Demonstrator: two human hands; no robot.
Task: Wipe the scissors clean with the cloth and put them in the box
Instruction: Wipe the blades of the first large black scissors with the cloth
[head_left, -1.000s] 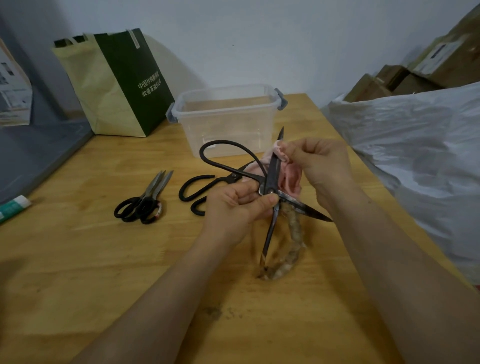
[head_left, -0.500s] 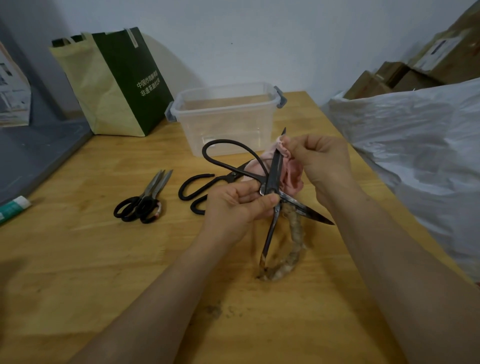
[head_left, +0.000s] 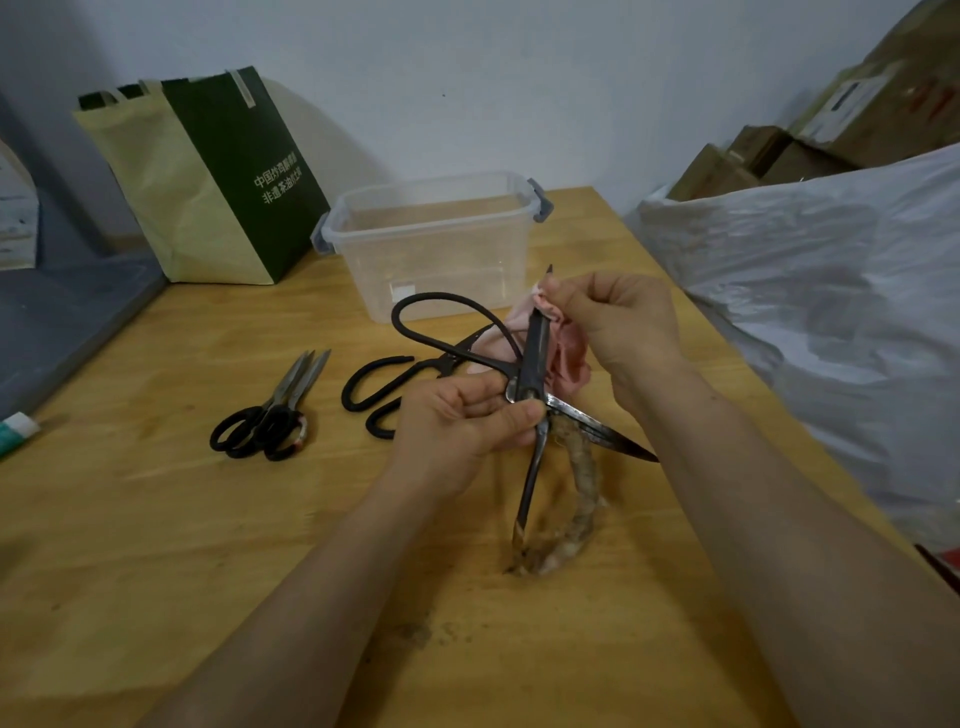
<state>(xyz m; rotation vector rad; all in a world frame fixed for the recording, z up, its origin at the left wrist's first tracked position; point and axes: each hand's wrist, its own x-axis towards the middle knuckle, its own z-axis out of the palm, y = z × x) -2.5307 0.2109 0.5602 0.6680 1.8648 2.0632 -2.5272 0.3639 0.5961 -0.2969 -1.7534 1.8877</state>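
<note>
My left hand (head_left: 462, 421) grips a pair of large black iron scissors (head_left: 535, 358) at the pivot, held spread open above the table. One handle loop arches to the upper left; the other, wrapped in frayed cloth, reaches down to the wood. My right hand (head_left: 618, 317) pinches a pink cloth (head_left: 571, 358) around the upper blade near its tip. The clear plastic box (head_left: 436, 244) stands open just behind the hands.
Two more pairs lie on the wooden table (head_left: 156, 545): black-handled steel scissors (head_left: 270, 415) at the left and black iron scissors (head_left: 384, 384) behind my left hand. A green and cream bag (head_left: 208, 176) stands back left. White plastic sheeting (head_left: 831, 312) borders the right edge.
My right hand with the cloth has slid a little up the blade toward its tip. The left hand and the scissors have hardly moved.
</note>
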